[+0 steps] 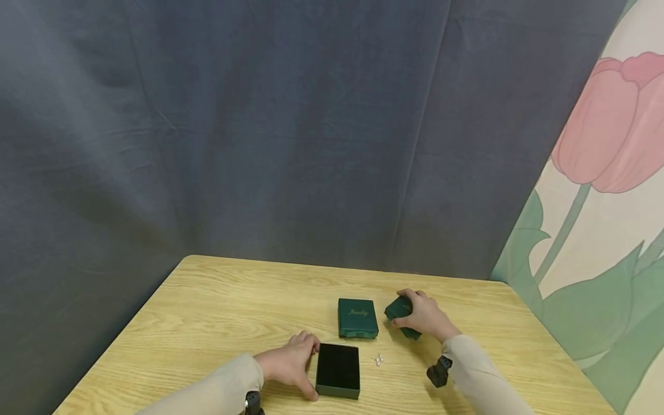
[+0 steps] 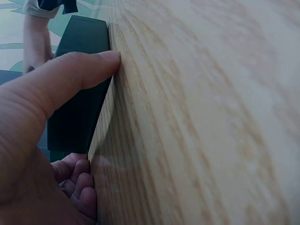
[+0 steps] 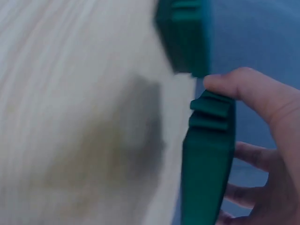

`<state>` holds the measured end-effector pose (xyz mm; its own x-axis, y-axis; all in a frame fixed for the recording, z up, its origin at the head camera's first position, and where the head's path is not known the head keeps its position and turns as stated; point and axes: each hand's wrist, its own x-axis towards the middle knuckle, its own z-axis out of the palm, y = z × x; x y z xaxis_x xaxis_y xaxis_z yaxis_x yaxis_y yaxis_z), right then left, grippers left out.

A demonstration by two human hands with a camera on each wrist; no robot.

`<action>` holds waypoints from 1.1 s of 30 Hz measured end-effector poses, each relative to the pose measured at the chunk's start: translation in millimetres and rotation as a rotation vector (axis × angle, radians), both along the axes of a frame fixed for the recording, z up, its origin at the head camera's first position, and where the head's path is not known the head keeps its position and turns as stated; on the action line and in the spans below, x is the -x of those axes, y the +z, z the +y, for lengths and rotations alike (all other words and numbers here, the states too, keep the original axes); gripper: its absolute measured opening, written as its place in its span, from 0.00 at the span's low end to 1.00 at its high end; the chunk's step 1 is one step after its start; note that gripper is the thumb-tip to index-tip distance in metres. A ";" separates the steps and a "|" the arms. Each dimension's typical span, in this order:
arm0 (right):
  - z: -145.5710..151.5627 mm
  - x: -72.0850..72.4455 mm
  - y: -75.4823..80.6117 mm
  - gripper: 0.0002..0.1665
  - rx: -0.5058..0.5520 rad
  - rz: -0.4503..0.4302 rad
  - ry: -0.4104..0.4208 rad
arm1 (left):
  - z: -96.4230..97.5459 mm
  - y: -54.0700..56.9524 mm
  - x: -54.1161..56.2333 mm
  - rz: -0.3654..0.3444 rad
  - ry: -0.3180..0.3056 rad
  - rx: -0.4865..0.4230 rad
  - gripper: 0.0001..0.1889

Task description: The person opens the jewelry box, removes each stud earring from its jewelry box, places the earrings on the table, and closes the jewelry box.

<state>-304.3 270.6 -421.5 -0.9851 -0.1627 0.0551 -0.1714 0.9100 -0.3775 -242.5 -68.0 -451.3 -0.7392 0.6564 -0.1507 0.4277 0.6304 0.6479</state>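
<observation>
Dark blue curtain (image 1: 311,144) behind the far edge; tulip-painted wall (image 1: 596,132) along the right edge. Wood-grain worktop (image 1: 233,300), far corners rounded.

Hands: left hand (image 1: 290,360) at the left side of the black-topped box (image 1: 338,369), thumb and fingers spread apart, thumb by its near left corner, fingers by its far left corner; cannot tell whether it grips. Right hand (image 1: 425,314) grips the held box (image 1: 398,308) between thumb and fingers, partly hiding it.

Positions: black-topped box farthest from the worktop's far edge. Lettered box (image 1: 358,317), green with gold script, just beyond it toward that edge. Held box, also green, beside the lettered box on the side of the worktop's right edge, askew to the far edge. Small shiny pieces (image 1: 378,359) lie near the black-topped box, toward the right edge; too small to identify.
</observation>
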 end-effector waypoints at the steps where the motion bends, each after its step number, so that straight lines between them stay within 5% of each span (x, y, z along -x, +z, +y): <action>1: -2.4 -1.1 4.5 0.45 0.009 0.019 0.010 | 0.0 -0.4 0.0 0.004 0.000 0.002 0.35; 12: -46.3 -23.9 47.2 0.44 0.050 0.181 0.170 | -0.8 0.3 0.8 0.000 -0.007 -0.002 0.34; 22: -87.6 -54.2 52.7 0.45 0.049 0.221 0.327 | -1.1 -0.2 0.1 0.019 -0.004 0.007 0.34; 33: -111.4 -79.7 42.6 0.45 0.041 0.108 0.519 | -0.7 -0.3 1.5 0.028 -0.012 0.025 0.36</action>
